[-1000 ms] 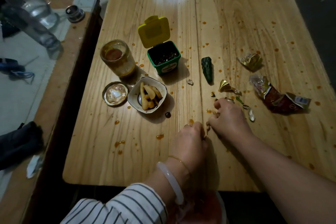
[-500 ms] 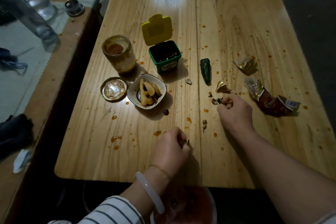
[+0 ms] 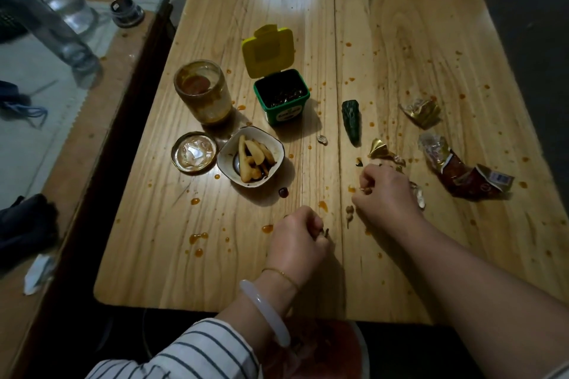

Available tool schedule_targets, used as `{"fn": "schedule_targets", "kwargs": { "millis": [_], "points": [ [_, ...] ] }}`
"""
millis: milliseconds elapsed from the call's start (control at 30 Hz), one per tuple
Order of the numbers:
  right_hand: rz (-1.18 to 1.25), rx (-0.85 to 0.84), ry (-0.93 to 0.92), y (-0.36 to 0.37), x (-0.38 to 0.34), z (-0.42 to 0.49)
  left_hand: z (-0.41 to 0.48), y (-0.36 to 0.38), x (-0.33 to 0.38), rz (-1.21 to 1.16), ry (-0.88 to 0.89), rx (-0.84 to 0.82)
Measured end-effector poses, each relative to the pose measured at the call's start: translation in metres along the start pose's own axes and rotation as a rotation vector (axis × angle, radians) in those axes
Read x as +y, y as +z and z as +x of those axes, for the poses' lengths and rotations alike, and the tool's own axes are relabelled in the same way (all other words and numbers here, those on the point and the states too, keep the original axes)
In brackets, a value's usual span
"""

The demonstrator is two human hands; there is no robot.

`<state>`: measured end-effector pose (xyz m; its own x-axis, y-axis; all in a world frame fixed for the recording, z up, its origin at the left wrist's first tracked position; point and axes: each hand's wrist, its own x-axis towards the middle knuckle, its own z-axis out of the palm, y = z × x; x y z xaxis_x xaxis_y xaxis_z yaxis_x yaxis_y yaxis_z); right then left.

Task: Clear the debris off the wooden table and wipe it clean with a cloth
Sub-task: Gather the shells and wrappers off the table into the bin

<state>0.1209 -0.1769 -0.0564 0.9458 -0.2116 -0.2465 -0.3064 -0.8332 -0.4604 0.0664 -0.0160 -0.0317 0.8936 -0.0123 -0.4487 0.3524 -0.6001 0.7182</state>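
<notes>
The wooden table (image 3: pixel 215 271) is spattered with orange sauce drops. My left hand (image 3: pixel 297 237) is curled near the front edge and holds small dark scraps. My right hand (image 3: pixel 386 194) rests right of the centre seam, its fingertips pinching small crumbs. A peanut (image 3: pixel 349 211) lies just left of it. Beyond it lie a gold wrapper (image 3: pixel 381 151), a green pepper (image 3: pixel 351 121), a second gold wrapper (image 3: pixel 421 111) and a red sausage wrapper (image 3: pixel 462 174). A nut shell (image 3: pixel 321 139) and a dark bean (image 3: pixel 283 192) lie near the seam.
A smeared glass jar (image 3: pixel 201 92), its lid (image 3: pixel 194 152), a white bowl (image 3: pixel 229 148) of food pieces and an open green tub (image 3: pixel 281 114) with a yellow lid stand left of centre. A red bin (image 3: pixel 338 351) sits below the front edge. A side table (image 3: pixel 92 138) stands at left.
My hands were close together a second ago and have parted. The right hand reached toward the gold wrapper, then drew back a little with crumbs. The left hand stays curled near the front.
</notes>
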Motion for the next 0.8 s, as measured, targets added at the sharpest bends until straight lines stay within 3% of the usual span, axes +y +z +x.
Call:
{"fn": "schedule_targets", "kwargs": {
  "millis": [133,400,567,800],
  "points": [
    [0.075,-0.048,-0.063,0.0,-0.007,-0.015,-0.005,-0.001,-0.004,-0.022,-0.017,0.004],
    [-0.142,-0.215,-0.223,0.007,-0.007,-0.042,-0.021,-0.001,-0.016,0.002,-0.016,-0.005],
    [0.069,-0.209,-0.109,-0.005,-0.007,-0.06,-0.04,-0.001,-0.026,0.001,0.024,-0.027],
    [0.194,-0.442,-0.055,-0.015,0.007,-0.137,-0.081,0.007,-0.048,0.034,0.068,-0.118]
  ]
}}
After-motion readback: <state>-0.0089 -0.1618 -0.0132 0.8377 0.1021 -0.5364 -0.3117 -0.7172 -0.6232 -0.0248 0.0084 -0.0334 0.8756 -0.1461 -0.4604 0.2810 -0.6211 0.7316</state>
